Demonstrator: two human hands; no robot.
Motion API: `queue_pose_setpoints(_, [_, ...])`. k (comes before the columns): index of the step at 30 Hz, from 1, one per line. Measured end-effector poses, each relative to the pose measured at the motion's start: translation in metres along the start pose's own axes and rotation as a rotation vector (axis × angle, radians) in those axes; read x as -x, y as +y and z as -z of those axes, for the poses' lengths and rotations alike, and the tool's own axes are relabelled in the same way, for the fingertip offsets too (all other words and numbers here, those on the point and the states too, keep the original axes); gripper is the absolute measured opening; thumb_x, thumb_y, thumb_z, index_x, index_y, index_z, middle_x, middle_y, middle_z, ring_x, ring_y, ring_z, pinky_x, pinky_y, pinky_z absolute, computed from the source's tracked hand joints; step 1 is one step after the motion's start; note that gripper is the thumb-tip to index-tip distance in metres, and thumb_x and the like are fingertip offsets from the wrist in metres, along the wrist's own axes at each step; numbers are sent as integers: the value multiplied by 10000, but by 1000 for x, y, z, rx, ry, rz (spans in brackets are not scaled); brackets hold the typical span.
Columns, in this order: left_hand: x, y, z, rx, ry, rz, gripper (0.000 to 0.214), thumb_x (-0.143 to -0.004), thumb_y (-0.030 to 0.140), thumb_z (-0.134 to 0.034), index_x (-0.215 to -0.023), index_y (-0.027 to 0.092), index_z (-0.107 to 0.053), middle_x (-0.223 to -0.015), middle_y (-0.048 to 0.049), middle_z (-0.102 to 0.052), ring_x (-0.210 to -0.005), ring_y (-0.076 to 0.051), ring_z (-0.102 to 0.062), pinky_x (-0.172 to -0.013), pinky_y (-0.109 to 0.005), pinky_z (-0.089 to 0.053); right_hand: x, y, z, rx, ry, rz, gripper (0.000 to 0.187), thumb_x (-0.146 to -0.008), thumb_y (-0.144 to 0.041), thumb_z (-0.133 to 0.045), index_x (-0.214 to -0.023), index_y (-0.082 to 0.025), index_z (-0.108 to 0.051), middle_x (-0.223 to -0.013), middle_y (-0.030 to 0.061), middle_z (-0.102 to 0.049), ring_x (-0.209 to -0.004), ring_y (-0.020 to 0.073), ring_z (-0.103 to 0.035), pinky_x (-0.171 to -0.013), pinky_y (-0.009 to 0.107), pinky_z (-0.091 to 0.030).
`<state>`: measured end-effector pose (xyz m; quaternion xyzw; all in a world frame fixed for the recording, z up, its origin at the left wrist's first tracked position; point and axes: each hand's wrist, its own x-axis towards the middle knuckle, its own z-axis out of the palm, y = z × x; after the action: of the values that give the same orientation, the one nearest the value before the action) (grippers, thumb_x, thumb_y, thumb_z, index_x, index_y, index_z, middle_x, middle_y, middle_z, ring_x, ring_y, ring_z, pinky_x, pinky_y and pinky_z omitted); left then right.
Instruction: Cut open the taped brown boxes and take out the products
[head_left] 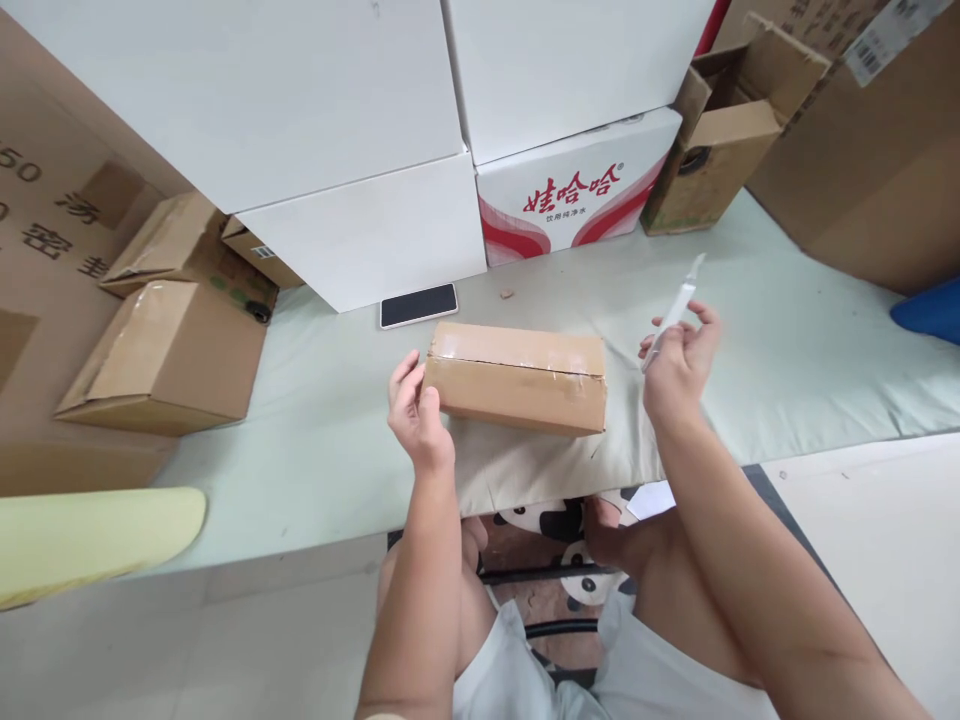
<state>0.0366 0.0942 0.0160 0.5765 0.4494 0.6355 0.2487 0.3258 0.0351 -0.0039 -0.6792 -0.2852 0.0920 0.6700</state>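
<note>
A small taped cardboard box (517, 378) lies on the pale green mat (750, 350) in front of me. My left hand (416, 415) rests against the box's left end, fingers curled around its edge. To the right of the box, my right hand (679, 365) is raised above the mat, closed on a slim white utility knife (675, 310) whose tip points up and away from me. The box's top seam is sealed with clear tape.
A phone (418, 305) lies face up behind the box. Large white cartons (360, 230) and one with red print (574, 205) stand at the back. Brown boxes (165, 355) sit at the left, an open one (720, 130) at the back right. My knees are below.
</note>
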Motion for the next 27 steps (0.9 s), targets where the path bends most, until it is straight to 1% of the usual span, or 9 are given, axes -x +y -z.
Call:
queue_pose_setpoints(4, [-1,0,5,37,26,63,263,-868,433,-575,-775,204,-662,-1280,-111,-656,-1277,-308,-603,-1079,-477,-484,6,-17,-13,-237,59,-22,219,-917,-343,-499,-1126,-294,-456,-962,-11,-530,-578,73,-500,-571,249,-453])
queue_pose_setpoints(7, [-3,2,8,53,-44,110,335,-873,473,-612,-673,205,-605,-1245,-106,-673,-1246,-305,-616,-1069,-478,-492,9,-34,-19,-392,16,-71,176,-848,-317,-513,-1020,-279,-510,-855,-26,-483,-568,82,-506,-566,248,-454])
queue_pose_setpoints(12, [-6,8,13,48,-233,137,399,-849,605,-672,-807,210,-712,-1366,-129,-649,-1292,-318,-611,-1066,-474,-514,13,-86,-10,-607,-261,-8,323,-833,-385,-488,-1126,-310,-600,-837,7,-576,-712,173,-617,-714,364,-533])
queue_pose_setpoints(14, [-5,12,14,20,-285,130,452,-845,648,-673,-896,204,-738,-1418,-147,-624,-1334,-324,-589,-1099,-478,-499,18,-108,-8,-631,-355,14,304,-810,-340,-558,-1107,-324,-620,-788,-7,-590,-673,177,-601,-692,364,-526])
queue_pose_setpoints(16, [-3,16,13,-2,-317,123,482,-853,666,-665,-928,195,-738,-1442,-160,-609,-1356,-322,-574,-1126,-480,-479,27,-125,-9,-644,-421,27,213,-818,-291,-610,-1027,-327,-625,-645,-46,-540,-536,158,-517,-598,330,-484])
queue_pose_setpoints(18, [-1,18,12,-1,-342,126,486,-863,667,-659,-926,191,-730,-1457,-168,-597,-1366,-319,-566,-1137,-479,-469,38,-136,-14,-641,-503,38,76,-892,-362,-606,-945,-309,-623,-538,-65,-474,-442,144,-427,-519,308,-423])
queue_pose_setpoints(22, [3,21,10,30,-386,147,500,-867,681,-648,-960,196,-723,-1475,-173,-581,-1385,-323,-550,-1134,-484,-471,60,-142,-25,-462,-688,58,415,-961,-627,-494,-929,-252,-668,-552,-30,-491,-456,137,-440,-465,294,-350])
queue_pose_setpoints(24, [4,21,10,36,-401,154,494,-870,683,-644,-963,204,-719,-1477,-164,-580,-1390,-324,-546,-1135,-489,-471,66,-143,-29,-312,-751,91,413,-958,-611,-523,-956,-231,-684,-589,-21,-522,-503,136,-473,-488,289,-356])
queue_pose_setpoints(27, [5,21,11,38,-413,152,473,-872,677,-645,-924,209,-702,-1466,-153,-582,-1383,-319,-549,-1140,-496,-462,69,-145,-33,-158,-810,168,240,-934,-456,-609,-930,-221,-661,-602,-36,-538,-522,118,-469,-525,274,-372])
